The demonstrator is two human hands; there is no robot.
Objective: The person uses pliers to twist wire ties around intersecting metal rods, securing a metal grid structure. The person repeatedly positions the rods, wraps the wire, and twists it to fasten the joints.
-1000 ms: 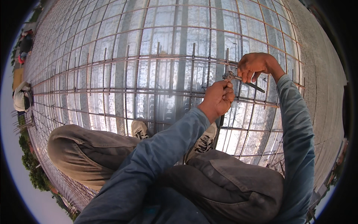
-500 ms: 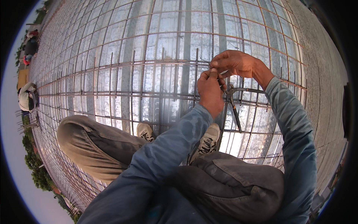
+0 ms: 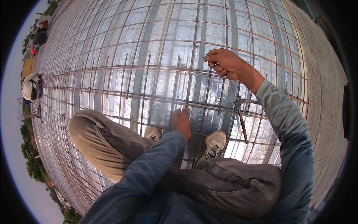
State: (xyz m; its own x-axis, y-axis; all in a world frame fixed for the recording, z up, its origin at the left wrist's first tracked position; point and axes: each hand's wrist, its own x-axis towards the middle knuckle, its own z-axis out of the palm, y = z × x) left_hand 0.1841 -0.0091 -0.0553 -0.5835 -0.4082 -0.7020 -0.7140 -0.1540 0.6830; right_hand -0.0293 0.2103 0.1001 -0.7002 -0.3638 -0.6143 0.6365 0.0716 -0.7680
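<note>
Head view: thin tie wire [image 3: 204,57] was pinched in the closed right hand [image 3: 223,61] above the rebar grid [image 3: 149,93]; left hand [image 3: 181,121] was rested flat on a bar; pincers [image 3: 240,112] were hung nearby; wrapping was judged next.

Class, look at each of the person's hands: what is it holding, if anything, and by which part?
The right hand pinches a thin wire at its end. The left hand rests on a rebar; whether it grips anything cannot be told.
</note>
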